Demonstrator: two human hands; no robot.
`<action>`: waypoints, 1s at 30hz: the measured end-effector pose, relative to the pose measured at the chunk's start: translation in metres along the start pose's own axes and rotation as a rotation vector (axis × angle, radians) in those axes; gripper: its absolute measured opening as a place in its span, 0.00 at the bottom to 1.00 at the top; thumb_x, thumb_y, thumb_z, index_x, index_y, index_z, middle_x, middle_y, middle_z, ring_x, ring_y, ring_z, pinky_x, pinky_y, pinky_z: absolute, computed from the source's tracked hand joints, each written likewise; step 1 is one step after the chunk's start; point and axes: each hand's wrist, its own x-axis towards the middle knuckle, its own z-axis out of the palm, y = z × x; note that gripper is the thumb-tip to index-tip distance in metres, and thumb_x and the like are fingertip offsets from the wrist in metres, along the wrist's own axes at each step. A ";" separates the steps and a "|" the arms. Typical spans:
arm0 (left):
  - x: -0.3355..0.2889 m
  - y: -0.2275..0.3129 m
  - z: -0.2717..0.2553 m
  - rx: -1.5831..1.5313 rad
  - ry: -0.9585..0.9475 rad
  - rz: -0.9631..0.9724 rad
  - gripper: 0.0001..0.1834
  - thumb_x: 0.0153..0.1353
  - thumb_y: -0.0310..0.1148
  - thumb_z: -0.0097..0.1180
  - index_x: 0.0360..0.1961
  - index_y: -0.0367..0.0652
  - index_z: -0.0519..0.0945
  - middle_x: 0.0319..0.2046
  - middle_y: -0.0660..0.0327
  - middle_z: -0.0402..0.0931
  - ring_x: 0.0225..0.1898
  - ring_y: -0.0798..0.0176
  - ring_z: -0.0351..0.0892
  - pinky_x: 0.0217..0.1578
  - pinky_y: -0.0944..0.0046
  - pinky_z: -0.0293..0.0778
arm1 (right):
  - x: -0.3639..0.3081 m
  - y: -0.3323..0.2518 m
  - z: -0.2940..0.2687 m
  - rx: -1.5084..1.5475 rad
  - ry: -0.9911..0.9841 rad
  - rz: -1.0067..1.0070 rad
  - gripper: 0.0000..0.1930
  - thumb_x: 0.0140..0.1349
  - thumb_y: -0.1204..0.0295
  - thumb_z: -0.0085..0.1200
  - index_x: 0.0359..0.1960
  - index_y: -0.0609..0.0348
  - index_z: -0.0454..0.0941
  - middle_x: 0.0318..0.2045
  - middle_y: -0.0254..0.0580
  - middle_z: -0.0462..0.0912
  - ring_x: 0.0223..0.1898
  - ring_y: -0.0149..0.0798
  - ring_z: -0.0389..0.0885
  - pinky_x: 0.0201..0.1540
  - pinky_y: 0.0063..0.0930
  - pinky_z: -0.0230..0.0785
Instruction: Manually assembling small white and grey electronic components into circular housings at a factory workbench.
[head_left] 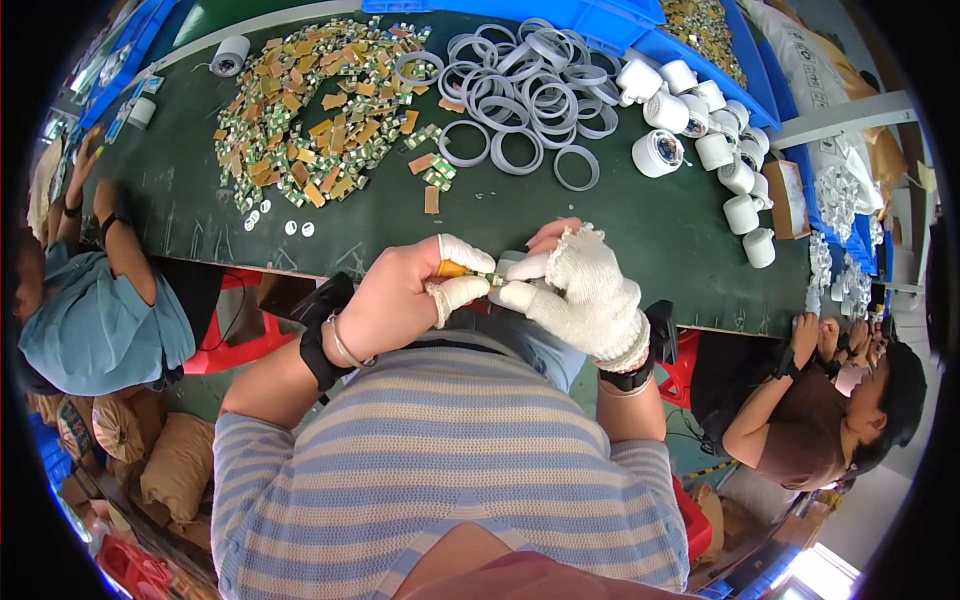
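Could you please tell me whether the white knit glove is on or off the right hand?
On: the white knit glove wraps the right hand down to the wrist; some finger skin shows.

A small green circuit board (495,279) with pale markings is pinched in the gloved fingertips of the left hand (405,285), its exposed end meeting the fingertips of the right hand (590,290), close to the middle of the table's near edge. An orange piece (452,269) shows at its left between thumb and forefinger, partly covered. A pale grey piece (509,261), mostly hidden, sits just beyond the board, toward the table's far edge.
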 end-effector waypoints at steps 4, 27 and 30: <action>-0.004 0.010 0.001 0.187 -0.005 0.165 0.10 0.66 0.24 0.67 0.48 0.36 0.84 0.41 0.59 0.88 0.43 0.68 0.87 0.45 0.68 0.82 | 0.002 0.003 0.002 -0.071 0.031 -0.068 0.09 0.49 0.64 0.75 0.30 0.46 0.89 0.26 0.34 0.82 0.40 0.46 0.83 0.42 0.42 0.73; -0.055 0.043 -0.274 0.757 0.991 0.006 0.22 0.71 0.30 0.60 0.65 0.38 0.75 0.43 0.60 0.84 0.38 0.71 0.81 0.39 0.69 0.76 | 0.032 0.140 -0.080 -0.848 0.239 0.589 0.35 0.54 0.53 0.74 0.63 0.49 0.77 0.48 0.52 0.85 0.50 0.59 0.83 0.52 0.50 0.77; -0.026 0.023 -0.239 1.211 0.977 0.600 0.32 0.70 0.32 0.64 0.72 0.40 0.68 0.62 0.52 0.79 0.58 0.59 0.81 0.55 0.61 0.77 | 0.006 0.158 -0.072 -0.953 0.480 0.455 0.33 0.52 0.55 0.75 0.60 0.51 0.80 0.46 0.50 0.86 0.48 0.57 0.83 0.52 0.47 0.76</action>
